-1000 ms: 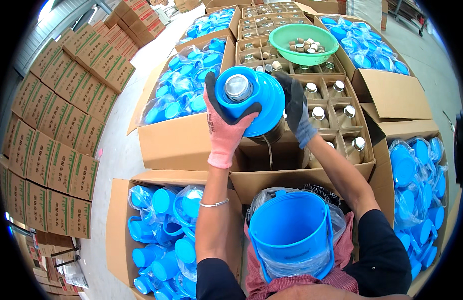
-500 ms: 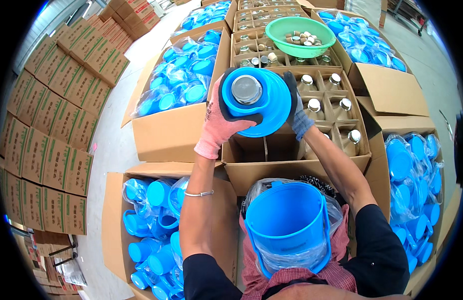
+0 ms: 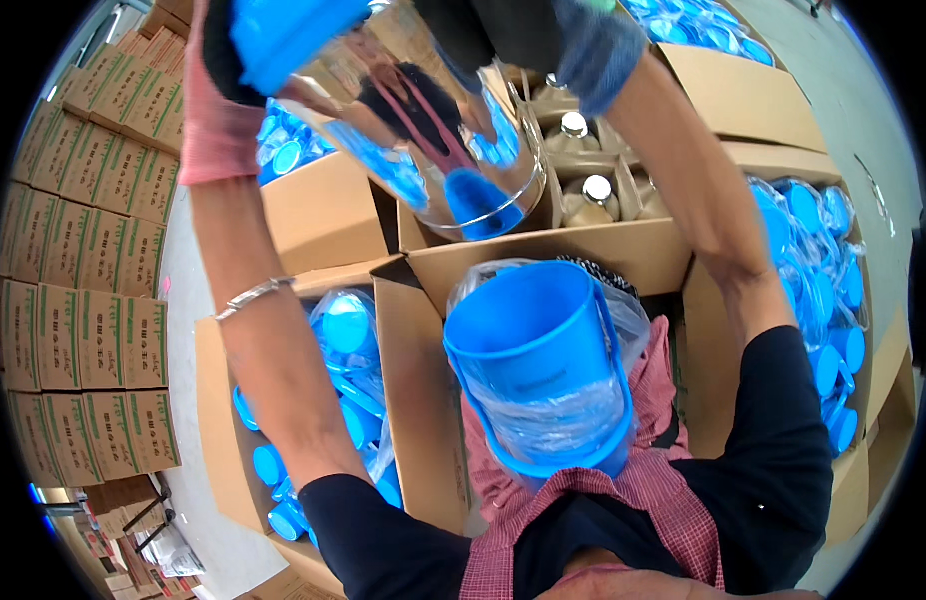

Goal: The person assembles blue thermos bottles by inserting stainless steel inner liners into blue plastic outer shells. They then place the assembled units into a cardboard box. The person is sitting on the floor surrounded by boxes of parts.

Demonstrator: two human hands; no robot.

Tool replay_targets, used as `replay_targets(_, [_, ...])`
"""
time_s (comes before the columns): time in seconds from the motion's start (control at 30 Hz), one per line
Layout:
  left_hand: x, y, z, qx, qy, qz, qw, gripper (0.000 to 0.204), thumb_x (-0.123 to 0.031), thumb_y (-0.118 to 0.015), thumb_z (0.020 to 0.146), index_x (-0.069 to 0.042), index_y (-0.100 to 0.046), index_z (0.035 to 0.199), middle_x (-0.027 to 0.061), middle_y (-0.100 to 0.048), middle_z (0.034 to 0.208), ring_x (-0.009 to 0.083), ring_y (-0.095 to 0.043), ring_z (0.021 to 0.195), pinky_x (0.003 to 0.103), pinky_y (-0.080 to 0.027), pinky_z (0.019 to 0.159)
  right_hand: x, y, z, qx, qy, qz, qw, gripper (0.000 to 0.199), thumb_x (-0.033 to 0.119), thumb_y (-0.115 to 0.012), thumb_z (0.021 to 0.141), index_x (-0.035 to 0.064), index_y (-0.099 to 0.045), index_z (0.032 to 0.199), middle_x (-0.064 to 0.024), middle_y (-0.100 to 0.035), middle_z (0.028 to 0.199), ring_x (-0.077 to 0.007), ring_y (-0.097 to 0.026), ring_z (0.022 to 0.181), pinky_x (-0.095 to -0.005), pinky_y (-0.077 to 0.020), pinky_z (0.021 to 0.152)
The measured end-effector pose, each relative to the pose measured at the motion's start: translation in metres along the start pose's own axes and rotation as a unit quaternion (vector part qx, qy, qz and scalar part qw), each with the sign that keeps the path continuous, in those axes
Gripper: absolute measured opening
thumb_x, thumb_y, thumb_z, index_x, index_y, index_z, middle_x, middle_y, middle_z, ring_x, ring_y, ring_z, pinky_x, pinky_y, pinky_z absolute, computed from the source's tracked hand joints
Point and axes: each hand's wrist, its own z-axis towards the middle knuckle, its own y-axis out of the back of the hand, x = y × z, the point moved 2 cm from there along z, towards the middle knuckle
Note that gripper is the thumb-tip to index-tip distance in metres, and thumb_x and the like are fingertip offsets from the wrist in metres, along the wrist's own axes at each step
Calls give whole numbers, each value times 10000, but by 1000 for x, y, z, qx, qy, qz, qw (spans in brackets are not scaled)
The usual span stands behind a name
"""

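clear glass jar (image 3: 453,150) with blue cap (image 3: 283,35) was held up high near the head camera, tilted, base toward the lens, above the divided carton of jars (image 3: 583,200). left hand (image 3: 218,90) in pink glove was closed around the cap end; right hand (image 3: 543,40) in dark glove gripped the far side, exact finger spread could not be told. blue bucket (image 3: 533,350) sat in the lap below, boxes of blue lids (image 3: 333,370) on both sides. risk: gloved grip on smooth glass could slip, dropping the jar onto the bucket or carton.
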Motion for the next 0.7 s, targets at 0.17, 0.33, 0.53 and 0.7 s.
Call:
replay_targets(0.17, [-20,60,-15,-137,25,165,976,502,-300,-473,985,-39,-377,1402,135,-534,1287,198,-535,1157,353,-436,990,14,-45,-7,-35,-116,-197,973,519,513,-360,963,125,-508,652,-18,-392,382,-168,-352,269,-303,-271,274])
replay_targets(0.33, [17,58,-42,-125,10,233,964,580,-304,-543,948,-76,-328,1436,127,-445,1378,231,-470,1228,351,-402,1030,-3,-10,-34,137,-146,-80,977,362,436,-470,935,102,-569,834,-62,-569,618,-171,-515,472,-268,-388,423])
replay_targets(0.53, [67,57,-98,-225,181,-39,957,559,-394,-547,939,-74,-429,1382,106,-511,1337,216,-525,1194,361,-423,1025,-36,-27,-99,-124,-216,-210,945,492,575,-500,887,93,-596,905,-3,-601,752,-76,-555,577,-228,-414,461])
replay_targets(0.7, [106,2,-150,-239,317,-130,909,613,-485,-539,916,-82,-430,1365,132,-530,1311,272,-530,1191,447,-445,1008,-51,18,-161,-171,-348,-220,895,618,651,-449,882,53,-574,973,-46,-593,1015,-86,-562,828,-267,-470,631])
